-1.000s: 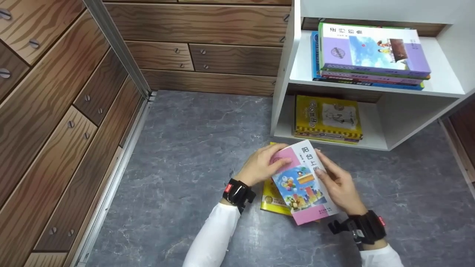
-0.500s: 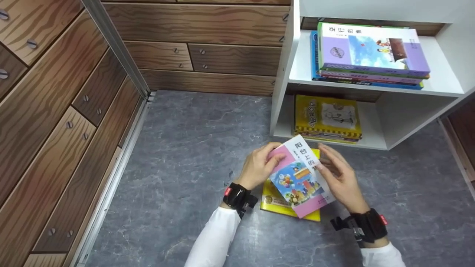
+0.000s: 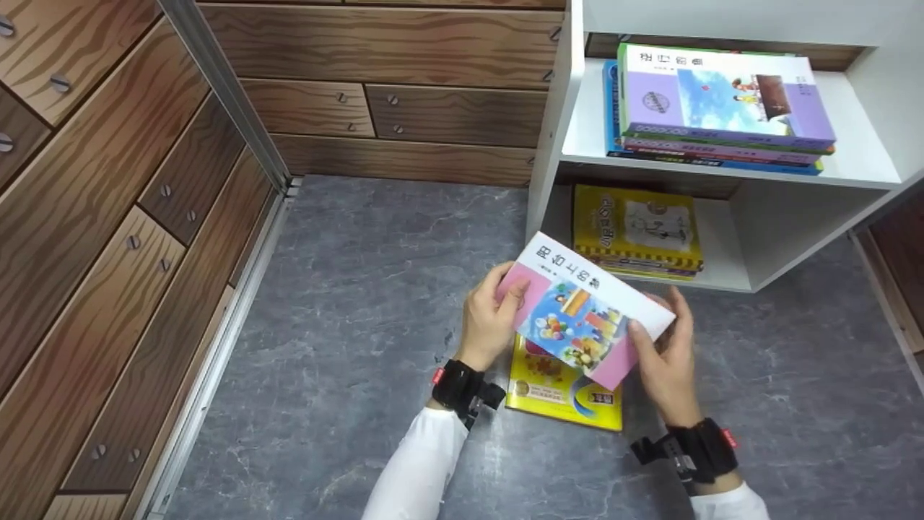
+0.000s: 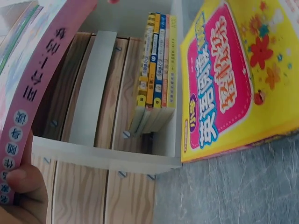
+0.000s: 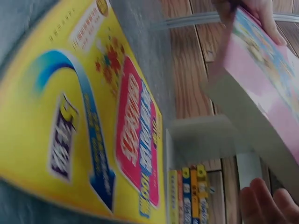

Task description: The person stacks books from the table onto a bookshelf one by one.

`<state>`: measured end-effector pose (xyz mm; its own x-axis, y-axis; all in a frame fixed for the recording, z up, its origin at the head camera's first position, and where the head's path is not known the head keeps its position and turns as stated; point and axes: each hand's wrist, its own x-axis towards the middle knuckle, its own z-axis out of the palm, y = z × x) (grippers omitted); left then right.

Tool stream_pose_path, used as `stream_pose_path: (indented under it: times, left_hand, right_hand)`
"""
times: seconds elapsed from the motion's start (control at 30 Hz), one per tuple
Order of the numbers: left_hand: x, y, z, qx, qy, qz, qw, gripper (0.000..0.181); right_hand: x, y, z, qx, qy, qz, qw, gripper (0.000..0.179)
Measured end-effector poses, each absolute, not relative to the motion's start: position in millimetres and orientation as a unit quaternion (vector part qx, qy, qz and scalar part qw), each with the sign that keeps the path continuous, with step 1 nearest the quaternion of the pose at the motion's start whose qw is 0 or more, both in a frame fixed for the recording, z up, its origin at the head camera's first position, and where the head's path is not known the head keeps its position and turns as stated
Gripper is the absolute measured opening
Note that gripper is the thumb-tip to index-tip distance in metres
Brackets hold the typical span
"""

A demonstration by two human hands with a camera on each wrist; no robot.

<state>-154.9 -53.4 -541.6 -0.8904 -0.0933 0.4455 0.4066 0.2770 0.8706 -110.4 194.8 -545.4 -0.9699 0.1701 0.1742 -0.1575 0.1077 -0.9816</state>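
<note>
A pink and white paperback book [image 3: 570,310] is held tilted above the floor in the head view, its illustrated cover facing up. My left hand [image 3: 488,318] grips its left end, thumb on the cover; in the left wrist view the book's pink spine [image 4: 23,112] shows beside that thumb. At the opposite end my right hand [image 3: 668,368] holds the book between the thumb on top and fingers behind, partly hidden. Below lies a yellow book [image 3: 530,393] flat on the floor, partly covered from above; both wrist views show its pink title panel.
A white shelf unit [image 3: 552,166] stands just beyond the hands. Its upper shelf bears a book stack topped by a purple and white book [image 3: 729,97]. Several yellow comic books [image 3: 635,224] lie on the lower one. Wood-patterned walls [image 3: 404,50] border the grey floor [image 3: 361,289].
The pink and white book has turned counterclockwise and shifted up-left, uncovering more of the yellow book. My right hand has loosened and moved from its long edge to its right end.
</note>
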Motion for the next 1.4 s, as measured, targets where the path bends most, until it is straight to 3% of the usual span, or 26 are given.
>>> stream_pose_path:
  times: [0.13,0.37,0.63,0.83,0.97,1.23,1.4]
  left_hand:
    - [-153.3,-50.1,-541.2,-0.070,-0.749,-0.621,0.220,0.030]
    - [-149.8,-42.6,-542.9,-0.038,-0.752,-0.616,0.231,0.038]
    - [-146.8,-36.7,-544.7,-0.050,-0.770,-0.582,0.258,0.043]
    - [-141.2,-33.4,-543.1,-0.079,-0.749,-0.622,0.212,0.047]
    - [-137.4,-32.7,-540.7,-0.107,-0.738,-0.641,0.183,0.051]
    - [-130.6,-34.4,-531.5,-0.156,-0.763,-0.604,0.171,0.057]
    - [-126.7,-37.8,-524.7,-0.198,-0.779,-0.577,0.144,0.077]
  right_hand:
    - [-107.0,185.0,-552.2,-0.014,-0.716,0.686,0.131,0.078]
    - [-107.5,176.9,-558.1,0.066,-0.697,0.698,0.154,0.074]
    - [-106.3,177.4,-552.0,0.045,-0.691,0.703,0.163,0.071]
    - [-106.6,184.3,-543.0,0.034,-0.618,0.759,0.204,0.061]
    - [-103.5,190.2,-532.2,-0.010,-0.609,0.767,0.200,0.057]
    - [-93.9,205.7,-507.0,-0.031,-0.707,0.683,0.178,0.074]
    - [-89.5,217.5,-489.8,-0.017,-0.777,0.614,0.138,0.090]
